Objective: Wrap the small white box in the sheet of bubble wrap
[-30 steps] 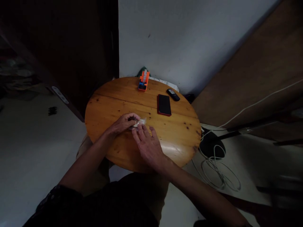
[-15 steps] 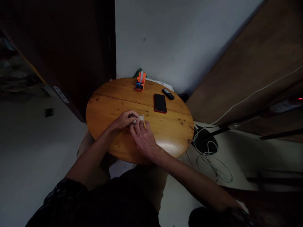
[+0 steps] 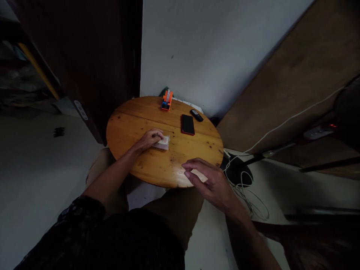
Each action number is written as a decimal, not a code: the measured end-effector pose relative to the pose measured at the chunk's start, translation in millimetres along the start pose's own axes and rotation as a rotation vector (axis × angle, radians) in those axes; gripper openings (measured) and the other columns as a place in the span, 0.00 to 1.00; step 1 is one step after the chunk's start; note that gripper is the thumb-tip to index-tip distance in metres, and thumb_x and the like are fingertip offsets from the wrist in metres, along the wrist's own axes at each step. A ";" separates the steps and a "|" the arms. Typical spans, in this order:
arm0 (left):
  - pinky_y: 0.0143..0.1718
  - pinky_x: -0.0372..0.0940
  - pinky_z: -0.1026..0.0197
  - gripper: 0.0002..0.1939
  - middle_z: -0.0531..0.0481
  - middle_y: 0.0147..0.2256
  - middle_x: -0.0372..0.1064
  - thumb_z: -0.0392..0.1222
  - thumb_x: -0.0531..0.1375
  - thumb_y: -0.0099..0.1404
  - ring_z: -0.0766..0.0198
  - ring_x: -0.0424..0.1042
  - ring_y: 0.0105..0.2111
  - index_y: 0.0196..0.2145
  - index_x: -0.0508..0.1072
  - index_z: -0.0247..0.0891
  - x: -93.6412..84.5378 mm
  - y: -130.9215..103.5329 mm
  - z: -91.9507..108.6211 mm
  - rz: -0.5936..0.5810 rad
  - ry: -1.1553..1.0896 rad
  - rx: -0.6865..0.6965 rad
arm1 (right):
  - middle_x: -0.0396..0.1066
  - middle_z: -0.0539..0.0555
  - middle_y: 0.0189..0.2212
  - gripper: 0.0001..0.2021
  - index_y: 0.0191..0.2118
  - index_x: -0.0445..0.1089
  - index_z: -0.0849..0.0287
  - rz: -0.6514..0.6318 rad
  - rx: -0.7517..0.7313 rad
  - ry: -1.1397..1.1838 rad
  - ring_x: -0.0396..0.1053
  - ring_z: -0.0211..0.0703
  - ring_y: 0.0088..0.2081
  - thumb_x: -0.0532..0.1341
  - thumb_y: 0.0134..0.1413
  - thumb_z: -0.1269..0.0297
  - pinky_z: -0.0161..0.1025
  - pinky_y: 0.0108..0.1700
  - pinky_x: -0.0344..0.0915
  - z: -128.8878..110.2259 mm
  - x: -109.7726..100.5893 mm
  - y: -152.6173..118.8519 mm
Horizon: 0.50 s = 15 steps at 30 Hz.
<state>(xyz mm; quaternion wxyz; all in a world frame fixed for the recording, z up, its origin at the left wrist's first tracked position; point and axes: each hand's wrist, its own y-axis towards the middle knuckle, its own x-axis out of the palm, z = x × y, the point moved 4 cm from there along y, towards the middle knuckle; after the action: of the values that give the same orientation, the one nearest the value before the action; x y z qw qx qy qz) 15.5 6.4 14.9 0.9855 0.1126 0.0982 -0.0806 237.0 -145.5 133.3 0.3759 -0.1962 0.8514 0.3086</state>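
One small pale packet (image 3: 164,144) on the round wooden table (image 3: 129,123), beneath curled fingers of the left hand (image 3: 148,140); gripped or merely touched, cannot tell. Well apart, right hand (image 3: 213,180), thumb and fingertips parted. Beyond, red-edged phone (image 3: 188,124).

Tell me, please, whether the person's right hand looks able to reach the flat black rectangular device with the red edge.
Probably yes: only brown wooden tabletop shows between the right hand and the black rectangular device; the left hand is off to one side.
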 end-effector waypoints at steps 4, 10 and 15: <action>0.61 0.57 0.52 0.10 0.42 0.51 0.70 0.39 0.58 0.52 0.52 0.67 0.55 0.31 0.76 0.35 0.9 -0.5 1.4 0.000 -0.010 0.022 | 0.77 0.56 0.42 0.09 0.44 0.75 0.56 0.044 0.019 -0.153 0.76 0.47 0.44 0.59 0.62 0.69 0.46 0.48 0.74 36.3 20.4 19.9; 0.58 0.59 0.53 0.07 0.45 0.47 0.71 0.40 0.61 0.55 0.55 0.68 0.51 0.32 0.73 0.38 7.4 0.6 -1.2 -0.035 0.092 0.034 | 0.75 0.60 0.47 0.09 0.42 0.76 0.58 0.105 0.069 -0.086 0.73 0.50 0.48 0.61 0.56 0.67 0.48 0.46 0.74 113.1 51.4 85.7; 0.63 0.55 0.50 0.05 0.44 0.52 0.69 0.38 0.62 0.55 0.52 0.64 0.58 0.32 0.74 0.39 10.6 1.8 -5.7 -0.044 0.112 0.072 | 0.75 0.56 0.42 0.08 0.39 0.76 0.54 0.259 -0.009 0.219 0.74 0.47 0.44 0.61 0.60 0.58 0.47 0.44 0.74 91.9 12.8 99.2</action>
<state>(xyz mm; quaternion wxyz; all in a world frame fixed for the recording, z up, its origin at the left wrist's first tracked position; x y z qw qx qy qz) 25.1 8.1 7.6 0.9717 0.1500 0.1529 -0.0993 220.3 -12.2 112.7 0.2372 -0.1191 0.9041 0.3349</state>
